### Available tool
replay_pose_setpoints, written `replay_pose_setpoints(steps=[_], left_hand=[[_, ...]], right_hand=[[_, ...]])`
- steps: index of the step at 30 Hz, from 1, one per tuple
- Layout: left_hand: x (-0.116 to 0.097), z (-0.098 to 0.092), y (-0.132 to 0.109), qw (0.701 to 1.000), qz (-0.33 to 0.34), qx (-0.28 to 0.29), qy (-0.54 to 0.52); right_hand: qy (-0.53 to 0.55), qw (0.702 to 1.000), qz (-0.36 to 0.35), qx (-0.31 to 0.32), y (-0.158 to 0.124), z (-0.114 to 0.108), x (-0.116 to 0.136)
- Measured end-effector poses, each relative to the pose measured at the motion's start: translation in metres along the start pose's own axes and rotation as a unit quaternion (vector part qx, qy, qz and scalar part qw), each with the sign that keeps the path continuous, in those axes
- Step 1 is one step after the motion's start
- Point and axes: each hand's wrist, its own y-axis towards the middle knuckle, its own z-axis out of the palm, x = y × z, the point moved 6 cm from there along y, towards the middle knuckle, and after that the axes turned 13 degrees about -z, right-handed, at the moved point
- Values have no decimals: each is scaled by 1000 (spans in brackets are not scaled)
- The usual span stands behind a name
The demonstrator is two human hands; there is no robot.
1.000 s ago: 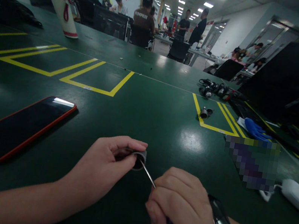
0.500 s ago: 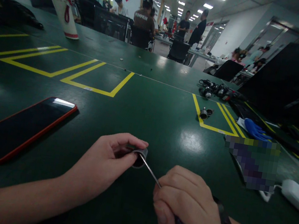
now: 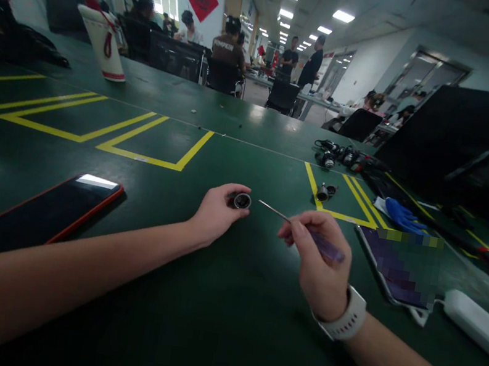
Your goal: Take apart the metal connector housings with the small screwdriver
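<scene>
Between the thumb and fingers of my left hand [image 3: 216,212] is a small dark metal cylindrical part [image 3: 241,200], its round open end turned toward me and to the right. My right hand [image 3: 318,264] is closed around the purple translucent handle of a screwdriver [image 3: 325,246]. Its thin metal shaft points left, and the tip stands just right of the cylindrical part, apart from it. Whatever lies deep inside the part is too dark to make out. Both hands are raised over the green table [image 3: 202,326].
A phone with an orange edge [image 3: 27,215] lies at left, another phone [image 3: 392,267] at right beside a white power strip [image 3: 478,325]. Small metal parts [image 3: 325,191], a blue glove [image 3: 403,216] and dark cabled devices [image 3: 338,156] are at back right. A white cup-shaped object [image 3: 103,44] stands back left.
Both hands have moved forward, away from me. The screwdriver tip has come out of the cylindrical part, and my right hand has turned over with the handle now showing on top.
</scene>
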Motion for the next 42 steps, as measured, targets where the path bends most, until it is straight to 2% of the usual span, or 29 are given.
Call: replay_pose_setpoints(steps=[2, 6, 10, 15, 22, 32, 39, 42], left_hand=[[-1, 4, 22, 1000, 23, -16, 5], [-7, 7, 55, 998, 50, -48, -7], [-11, 4, 70, 996, 64, -54, -18], [-4, 1, 80, 996, 58, -53, -41], [-1, 4, 85, 995, 51, -54, -62], [1, 2, 86, 995, 50, -64, -66], [3, 3, 85, 994, 60, -51, -74], [3, 3, 84, 994, 63, -50, -80]], right_hand=[[17, 999, 37, -11, 6, -1, -20], [-5, 998, 59, 29, 22, 7, -48], [-47, 996, 53, 56, 38, 20, -72], [-71, 994, 29, 81, 52, 32, -92], [-90, 992, 23, 88, 47, 38, -93], [53, 989, 137, 11, 41, 29, -121], [35, 994, 107, 6, 37, 32, -102], [46, 992, 113, 7, 36, 33, -102]])
